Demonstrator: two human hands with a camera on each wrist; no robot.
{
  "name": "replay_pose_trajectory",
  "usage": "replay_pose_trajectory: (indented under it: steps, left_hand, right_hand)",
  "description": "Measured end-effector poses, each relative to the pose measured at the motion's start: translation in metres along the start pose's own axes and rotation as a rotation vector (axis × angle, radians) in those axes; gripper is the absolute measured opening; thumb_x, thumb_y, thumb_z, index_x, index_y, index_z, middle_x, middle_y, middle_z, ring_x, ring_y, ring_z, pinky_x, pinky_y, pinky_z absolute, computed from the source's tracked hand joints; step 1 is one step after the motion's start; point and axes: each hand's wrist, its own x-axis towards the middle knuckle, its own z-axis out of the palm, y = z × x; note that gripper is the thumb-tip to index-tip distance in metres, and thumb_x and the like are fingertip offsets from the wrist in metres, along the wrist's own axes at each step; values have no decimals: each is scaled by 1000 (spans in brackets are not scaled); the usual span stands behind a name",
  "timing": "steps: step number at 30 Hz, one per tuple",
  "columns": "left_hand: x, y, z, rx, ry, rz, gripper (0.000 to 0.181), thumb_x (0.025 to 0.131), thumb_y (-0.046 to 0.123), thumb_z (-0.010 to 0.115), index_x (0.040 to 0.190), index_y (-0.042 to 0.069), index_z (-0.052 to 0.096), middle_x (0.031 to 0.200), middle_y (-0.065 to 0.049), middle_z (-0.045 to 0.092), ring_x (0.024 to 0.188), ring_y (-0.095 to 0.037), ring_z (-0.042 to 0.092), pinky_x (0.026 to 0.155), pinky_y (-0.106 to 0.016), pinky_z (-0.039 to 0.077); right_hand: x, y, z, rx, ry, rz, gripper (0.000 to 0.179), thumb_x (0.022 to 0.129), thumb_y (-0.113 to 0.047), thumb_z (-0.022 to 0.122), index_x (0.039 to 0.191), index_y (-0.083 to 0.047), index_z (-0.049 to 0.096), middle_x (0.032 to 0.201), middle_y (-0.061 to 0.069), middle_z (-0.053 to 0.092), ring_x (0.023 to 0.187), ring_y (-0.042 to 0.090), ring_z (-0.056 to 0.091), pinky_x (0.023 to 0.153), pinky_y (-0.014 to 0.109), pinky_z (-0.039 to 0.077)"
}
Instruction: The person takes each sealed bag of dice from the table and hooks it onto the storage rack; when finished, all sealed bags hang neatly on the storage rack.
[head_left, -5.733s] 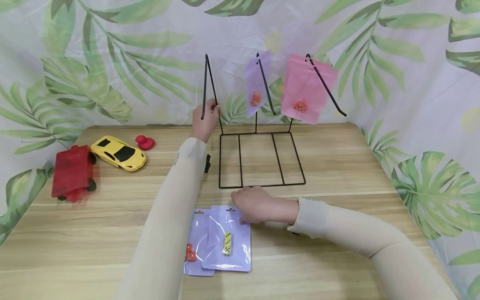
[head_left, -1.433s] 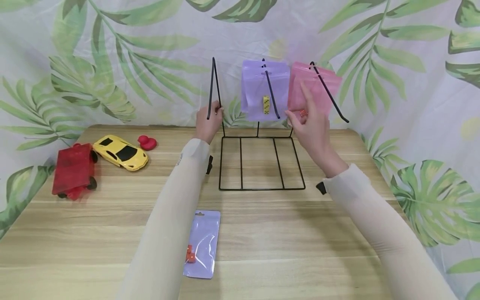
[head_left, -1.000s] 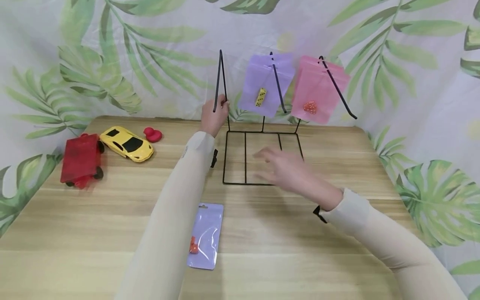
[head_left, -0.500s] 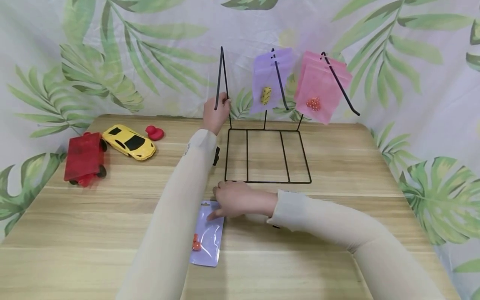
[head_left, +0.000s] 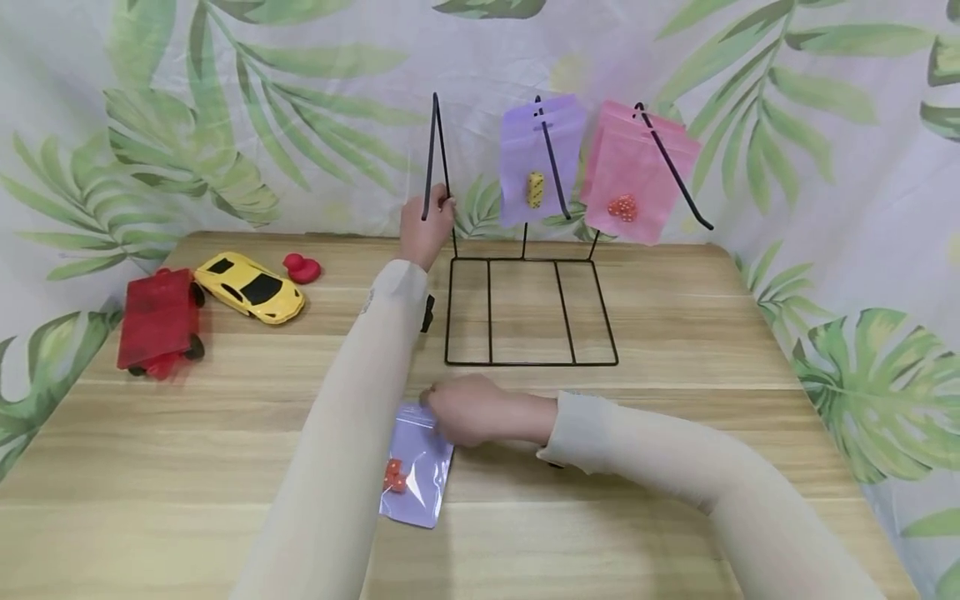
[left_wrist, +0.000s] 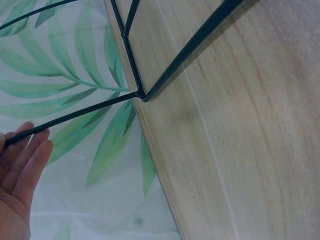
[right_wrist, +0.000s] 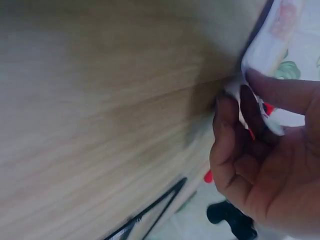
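My left hand point(head_left: 427, 225) holds the left upright wire of a black wire display rack point(head_left: 491, 312); in the left wrist view its fingers point(left_wrist: 35, 165) lie around the thin rod. At the table's front, my right hand point(head_left: 472, 410) pinches the top edge of a purple zip pouch point(head_left: 423, 475) with orange dice inside. The left sleeve hides part of that pouch. In the right wrist view, thumb and fingertips meet at the pouch's edge point(right_wrist: 270, 45). A purple pouch with yellow dice point(head_left: 517, 154) hangs on the middle hook, and pink pouches with red dice point(head_left: 652, 175) hang on the right hook.
On the table's left lie a red toy vehicle point(head_left: 159, 317), a yellow toy car point(head_left: 251, 287) and a small red rubber duck point(head_left: 302, 267). The rack's left hook point(head_left: 429, 167) carries no pouch. Behind the table hangs a leaf-print cloth point(head_left: 337, 108).
After the pouch with yellow dice went onto the middle hook, my right hand came down to the last purple pouch and now grips its top, which has tipped up. My left hand stayed on the rack.
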Motion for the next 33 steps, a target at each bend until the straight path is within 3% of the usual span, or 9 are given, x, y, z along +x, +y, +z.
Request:
replay_pose_trajectory:
  steps: [5,8,13,22,25,29,33]
  left_hand:
    - [-2,2,-1,0,26,1,27,105,23,48,109,4,67,95,-13,70,72,-26,56,64,-34,40]
    - [-3,4,-2,-11,27,-5,27,105,23,49,109,3,67,96,-13,70,72,-26,56,63,-33,40]
    - [-3,5,-2,-34,-1,-25,28,105,24,47,112,5,66,98,-13,70,71,-25,56,62,-33,42]
    - [-1,2,2,-7,13,-31,28,106,25,47,110,6,67,98,-11,71,71,-25,56,63,-34,42]
    - [-1,1,2,-7,11,-41,28,106,25,47,110,5,67,98,-11,71,72,-25,57,63,-34,43]
    - [-2,2,2,-21,7,-54,28,105,25,47,110,5,67,98,-10,70,71,-25,57,63,-34,43]
    - [-3,4,1,-21,1,-50,28,105,25,47,110,5,67,98,-10,70,72,-26,56,64,-34,43]
  right_hand:
    - [-29,14,0,84,57,-47,20,100,-20,55,115,-16,67,93,-3,72,82,14,66,74,30,55]
    - [-47,28,0,167,129,-70,18,99,-17,57,110,-16,70,94,-3,73,84,14,67,81,32,54]
    - [-78,50,2,285,205,-43,19,97,-17,62,113,-16,71,96,-4,74,79,9,64,77,29,53]
    - [-137,87,-9,222,414,-67,31,100,-16,56,130,-18,66,118,2,73,92,14,70,79,36,56]
    - [-158,101,-17,261,571,-83,35,97,-11,62,130,-17,66,112,6,75,81,11,70,70,28,56]
    - [-182,120,-31,353,911,-149,40,85,6,69,123,-6,68,101,9,75,72,4,65,63,16,52]
    - [-202,139,-50,447,1210,-154,32,84,11,68,116,5,68,99,-3,74,67,-1,59,60,12,48]
